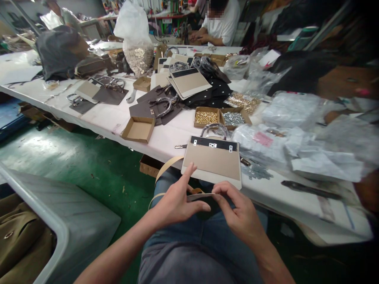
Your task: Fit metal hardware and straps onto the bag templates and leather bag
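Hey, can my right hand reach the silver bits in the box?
Likely yes: the silver bits lie uncovered, but the right hand must pass over or around the bag panel and seems busy pinching a thin piece.

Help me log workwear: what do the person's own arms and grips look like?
The left grip and right grip are bare hands without gloves or visible wristwear. The left forearm and right forearm show no sleeves; the top is dark grey.
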`<state>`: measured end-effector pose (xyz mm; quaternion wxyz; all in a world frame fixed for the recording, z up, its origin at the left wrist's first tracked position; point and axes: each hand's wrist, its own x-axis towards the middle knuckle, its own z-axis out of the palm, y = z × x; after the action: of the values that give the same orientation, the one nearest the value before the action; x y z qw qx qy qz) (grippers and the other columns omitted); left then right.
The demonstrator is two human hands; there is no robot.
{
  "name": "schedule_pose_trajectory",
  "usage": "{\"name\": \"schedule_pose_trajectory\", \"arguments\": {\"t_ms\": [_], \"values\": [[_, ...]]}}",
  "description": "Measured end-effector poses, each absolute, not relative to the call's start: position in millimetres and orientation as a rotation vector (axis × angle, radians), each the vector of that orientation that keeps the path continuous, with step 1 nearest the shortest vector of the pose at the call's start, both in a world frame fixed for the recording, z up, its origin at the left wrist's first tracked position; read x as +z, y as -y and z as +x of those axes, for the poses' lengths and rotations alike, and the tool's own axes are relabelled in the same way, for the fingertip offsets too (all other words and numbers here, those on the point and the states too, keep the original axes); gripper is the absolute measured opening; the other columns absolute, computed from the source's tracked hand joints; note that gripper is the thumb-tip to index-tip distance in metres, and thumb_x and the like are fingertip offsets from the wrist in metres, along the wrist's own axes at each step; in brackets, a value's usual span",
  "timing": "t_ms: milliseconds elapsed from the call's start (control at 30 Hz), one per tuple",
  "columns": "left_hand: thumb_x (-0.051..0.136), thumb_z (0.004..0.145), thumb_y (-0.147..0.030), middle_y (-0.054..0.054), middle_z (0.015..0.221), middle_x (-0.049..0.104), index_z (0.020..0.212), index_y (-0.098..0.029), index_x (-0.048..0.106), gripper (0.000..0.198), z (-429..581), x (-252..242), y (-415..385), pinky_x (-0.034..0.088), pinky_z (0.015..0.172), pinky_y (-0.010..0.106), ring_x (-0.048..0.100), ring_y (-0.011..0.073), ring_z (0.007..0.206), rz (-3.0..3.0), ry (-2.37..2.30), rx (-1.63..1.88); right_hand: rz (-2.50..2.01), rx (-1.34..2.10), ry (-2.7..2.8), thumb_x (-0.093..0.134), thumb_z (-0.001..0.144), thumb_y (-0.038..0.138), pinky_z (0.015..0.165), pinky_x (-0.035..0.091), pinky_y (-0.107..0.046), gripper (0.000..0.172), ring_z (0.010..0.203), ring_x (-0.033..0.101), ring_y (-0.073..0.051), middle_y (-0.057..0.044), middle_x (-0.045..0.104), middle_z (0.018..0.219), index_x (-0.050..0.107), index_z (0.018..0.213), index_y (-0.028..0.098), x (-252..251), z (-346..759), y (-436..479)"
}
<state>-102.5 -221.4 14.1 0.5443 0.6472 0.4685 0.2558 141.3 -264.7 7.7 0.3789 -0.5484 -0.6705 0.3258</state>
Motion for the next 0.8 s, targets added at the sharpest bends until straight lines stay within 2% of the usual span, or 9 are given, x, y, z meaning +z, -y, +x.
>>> {"name": "schedule_pose_trajectory", "arguments": {"t_ms": [67, 133, 200, 300, 400, 533, 633, 700, 800], "values": [[0.093, 0.092, -0.038, 0.015, 0.163, 0.07, 0.183, -0.031, 0.044, 0.103, -101, 18, 217, 0.059, 0.08, 0.031, 0.074, 0.0217, 0.099, 1.563, -1.004, 0.582, -1.394, 0.838, 1.721, 0.063, 0.116, 0.032, 0.084, 0.053, -0.031, 0.014, 0.095, 0.07, -0.021, -0.002, 0.075, 0.106, 0.071, 0.106, 0.028, 9, 142, 264], [0.076, 0.105, -0.034, 0.01, 0.131, 0.085, 0.166, -0.025, 0.068, 0.062, -98, 20, 214, 0.058, 0.078, 0.03, 0.074, 0.0185, 0.084, 1.542, -0.906, 0.533, -1.401, 0.832, 1.71, 0.063, 0.116, 0.034, 0.085, 0.053, -0.032, 0.014, 0.095, 0.07, -0.021, -0.002, 0.074, 0.106, 0.071, 0.106, 0.028, 8, 142, 263], [0.065, 0.112, -0.034, 0.006, 0.094, 0.085, 0.138, -0.019, 0.086, 0.037, -95, 18, 213, 0.053, 0.07, 0.027, 0.07, 0.0162, 0.069, 1.503, -0.9, 0.487, -1.44, 0.827, 1.683, 0.064, 0.116, 0.037, 0.085, 0.053, -0.032, 0.015, 0.095, 0.07, -0.021, -0.002, 0.074, 0.105, 0.072, 0.106, 0.028, 6, 142, 261], [0.066, 0.111, -0.039, 0.003, 0.07, 0.075, 0.098, -0.016, 0.089, 0.035, -89, 15, 208, 0.044, 0.061, 0.026, 0.062, 0.0146, 0.06, 1.501, -1.005, 0.478, -1.53, 0.845, 1.597, 0.065, 0.116, 0.042, 0.084, 0.053, -0.033, 0.018, 0.092, 0.069, -0.022, -0.002, 0.074, 0.102, 0.072, 0.108, 0.028, 2, 143, 257], [0.072, 0.108, -0.041, 0.003, 0.068, 0.074, 0.078, -0.017, 0.082, 0.04, -85, 16, 193, 0.039, 0.06, 0.026, 0.058, 0.0136, 0.06, 1.618, -1.097, 0.511, -1.588, 0.879, 1.473, 0.068, 0.113, 0.049, 0.081, 0.053, -0.034, 0.023, 0.088, 0.07, -0.022, -0.002, 0.076, 0.099, 0.074, 0.108, 0.027, -1, 145, 247], [0.075, 0.108, -0.045, 0.004, 0.067, 0.072, 0.076, -0.018, 0.08, 0.042, -77, 27, 148, 0.035, 0.062, 0.03, 0.057, 0.0152, 0.063, 1.926, -1.149, 0.542, -1.642, 0.91, 1.321, 0.076, 0.105, 0.055, 0.073, 0.053, -0.035, 0.031, 0.078, 0.068, -0.022, -0.003, 0.076, 0.091, 0.077, 0.107, 0.025, 0, 151, 217], [0.073, 0.106, -0.037, 0.005, 0.071, 0.075, 0.076, -0.017, 0.079, 0.036, -63, 46, 100, 0.038, 0.064, 0.03, 0.061, 0.0168, 0.066, 2.073, -1.075, 0.433, -1.633, 0.868, 1.233, 0.081, 0.098, 0.055, 0.069, 0.056, -0.036, 0.034, 0.072, 0.069, -0.022, -0.004, 0.077, 0.088, 0.077, 0.106, 0.023, 2, 158, 180], [0.072, 0.103, -0.03, 0.006, 0.068, 0.073, 0.074, -0.016, 0.078, 0.033, -51, 59, 64, 0.041, 0.063, 0.03, 0.061, 0.017, 0.062, 2.075, -1.072, 0.323, -1.579, 0.837, 1.163, 0.085, 0.093, 0.052, 0.065, 0.056, -0.035, 0.041, 0.069, 0.069, -0.021, -0.003, 0.077, 0.088, 0.074, 0.119, 0.023, 2, 163, 152], [0.07, 0.101, -0.03, 0.005, 0.059, 0.068, 0.07, -0.015, 0.075, 0.034, -33, 72, 18, 0.045, 0.058, 0.03, 0.06, 0.0168, 0.053, 1.993, -1.035, 0.184, -1.574, 0.757, 1.113, 0.085, 0.089, 0.045, 0.063, 0.055, -0.034, 0.062, 0.067, 0.069, -0.022, -0.001, 0.079, 0.088, 0.061, 0.142, 0.024, -1, 169, 113]]}}
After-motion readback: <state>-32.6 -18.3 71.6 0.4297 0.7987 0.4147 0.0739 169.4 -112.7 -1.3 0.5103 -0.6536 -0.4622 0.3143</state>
